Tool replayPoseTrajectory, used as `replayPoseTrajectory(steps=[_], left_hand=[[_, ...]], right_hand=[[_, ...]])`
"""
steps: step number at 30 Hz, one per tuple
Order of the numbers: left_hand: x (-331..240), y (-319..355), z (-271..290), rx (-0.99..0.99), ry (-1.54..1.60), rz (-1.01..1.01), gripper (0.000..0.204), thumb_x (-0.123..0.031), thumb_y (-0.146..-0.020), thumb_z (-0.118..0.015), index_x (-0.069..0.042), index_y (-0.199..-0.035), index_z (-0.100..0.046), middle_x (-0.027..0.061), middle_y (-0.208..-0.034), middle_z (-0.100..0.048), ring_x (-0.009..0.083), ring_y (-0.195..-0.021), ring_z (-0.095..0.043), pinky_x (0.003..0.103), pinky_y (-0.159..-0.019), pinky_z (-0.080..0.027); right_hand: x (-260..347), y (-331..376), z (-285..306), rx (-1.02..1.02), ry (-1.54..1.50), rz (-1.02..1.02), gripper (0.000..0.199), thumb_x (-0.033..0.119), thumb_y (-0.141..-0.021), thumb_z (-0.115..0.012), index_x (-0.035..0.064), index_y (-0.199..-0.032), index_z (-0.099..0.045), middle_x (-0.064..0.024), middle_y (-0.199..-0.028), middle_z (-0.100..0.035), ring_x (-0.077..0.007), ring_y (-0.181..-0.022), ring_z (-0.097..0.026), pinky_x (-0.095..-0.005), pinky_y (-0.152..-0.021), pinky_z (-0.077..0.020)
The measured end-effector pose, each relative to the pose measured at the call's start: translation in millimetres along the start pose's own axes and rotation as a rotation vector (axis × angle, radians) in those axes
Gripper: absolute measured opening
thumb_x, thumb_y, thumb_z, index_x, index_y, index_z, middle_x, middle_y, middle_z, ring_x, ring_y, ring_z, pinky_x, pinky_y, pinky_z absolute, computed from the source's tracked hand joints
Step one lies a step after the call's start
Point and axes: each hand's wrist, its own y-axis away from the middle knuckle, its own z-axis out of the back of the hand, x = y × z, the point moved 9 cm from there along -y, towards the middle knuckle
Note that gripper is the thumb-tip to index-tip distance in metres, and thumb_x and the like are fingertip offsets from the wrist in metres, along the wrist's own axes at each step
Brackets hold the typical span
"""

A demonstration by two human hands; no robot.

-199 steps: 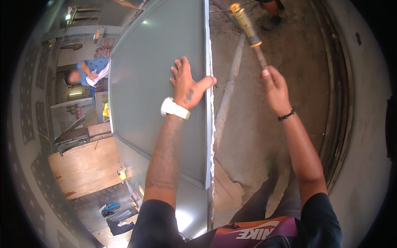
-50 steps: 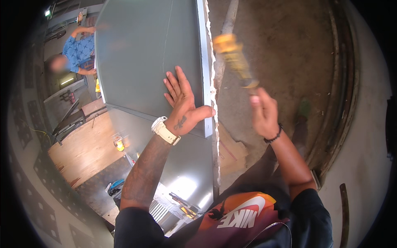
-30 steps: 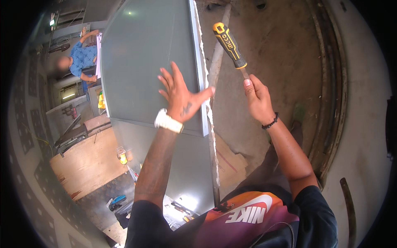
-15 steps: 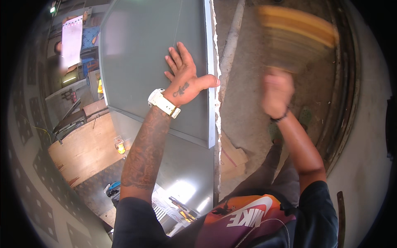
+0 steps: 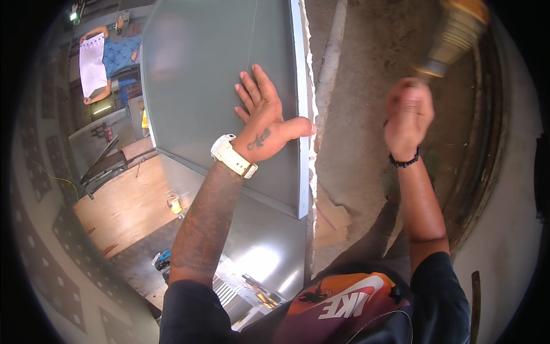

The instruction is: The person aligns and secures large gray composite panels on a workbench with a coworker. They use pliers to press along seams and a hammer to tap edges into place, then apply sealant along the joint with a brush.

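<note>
My left hand (image 5: 260, 117) lies with fingers spread on a large grey panel (image 5: 200, 74), its thumb hooked over the panel's light metal edge (image 5: 298, 80). A white watch (image 5: 232, 156) is on that wrist. To the right, apart from the panel, my right hand (image 5: 408, 117) is closed in a fist and raised above the floor. A mallet-like tool (image 5: 455, 37) sticks out beyond the fist. Its thick, banded head is yellow and brown, and motion smears its outline. The fingers hide its grip.
A ragged white strip (image 5: 311, 120) runs along the panel's edge. Beyond it lie a pipe (image 5: 331, 63) and a cardboard piece (image 5: 332, 218) on the floor. At left are plywood (image 5: 126, 200) and a person holding a white sheet (image 5: 93, 66). Several tools (image 5: 260, 292) lie near my body.
My right hand and the tool have swung rightward, and the tool is less smeared. My left hand stays on the panel while the whole view shifts slightly. The background person's sheet has turned.
</note>
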Motion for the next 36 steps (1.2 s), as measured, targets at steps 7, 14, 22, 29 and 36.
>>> replayPoseTrajectory(steps=[7,14,22,29,36], left_hand=[[-3.4,-3.8,0.0,-0.010,-0.008,-0.006,0.148,-0.046,-0.071,-0.082,0.014,-0.152,0.027,0.0465,-0.157,0.026,0.0598,-0.145,0.033,0.074,-0.113,0.014],[-4.7,-1.4,0.5,-0.007,-0.003,-0.011,0.146,-0.045,-0.072,-0.081,0.015,-0.152,0.026,0.0469,-0.157,0.026,0.0605,-0.144,0.033,0.074,-0.112,0.015],[-4.0,-1.2,4.3,-0.022,-0.010,-0.012,0.145,-0.044,-0.073,-0.081,0.014,-0.151,0.027,0.0462,-0.157,0.027,0.0606,-0.144,0.033,0.074,-0.112,0.014],[-1.1,-1.9,-0.4,-0.010,-0.019,-0.002,0.145,-0.044,-0.073,-0.081,0.013,-0.152,0.027,0.0459,-0.157,0.026,0.0601,-0.144,0.034,0.074,-0.112,0.015],[0.4,0.7,0.9,-0.007,-0.001,-0.003,0.146,-0.044,-0.072,-0.081,0.014,-0.152,0.026,0.0465,-0.157,0.026,0.0606,-0.144,0.033,0.074,-0.112,0.015]], right_hand=[[-23.3,-3.5,-36.0,0.175,0.127,0.002,0.041,0.035,-0.111,-0.051,0.0035,-0.086,-0.048,-0.0109,-0.069,-0.047,-0.0178,-0.058,-0.045,-0.0356,-0.055,-0.0387],[-27.5,-7.8,-50.3,0.265,0.272,-0.017,0.042,0.038,-0.112,-0.048,0.0067,-0.085,-0.050,-0.0022,-0.067,-0.047,-0.0110,-0.059,-0.041,-0.0302,-0.054,-0.0364],[-27.2,-41.9,-40.6,0.161,0.176,0.119,0.040,0.035,-0.111,-0.052,0.0035,-0.086,-0.054,0.0019,-0.071,-0.047,-0.0119,-0.069,-0.044,-0.0294,-0.063,-0.0410],[2.1,-66.4,-53.6,0.115,0.174,0.224,0.027,0.023,-0.110,-0.055,0.0056,-0.090,-0.061,0.0009,-0.074,-0.055,-0.0078,-0.065,-0.050,-0.0245,-0.056,-0.0414],[-12.9,-43.2,-25.4,0.064,0.178,0.080,0.035,0.031,-0.111,-0.052,0.0063,-0.087,-0.055,0.0013,-0.073,-0.051,-0.0124,-0.069,-0.049,-0.0265,-0.062,-0.0406]])
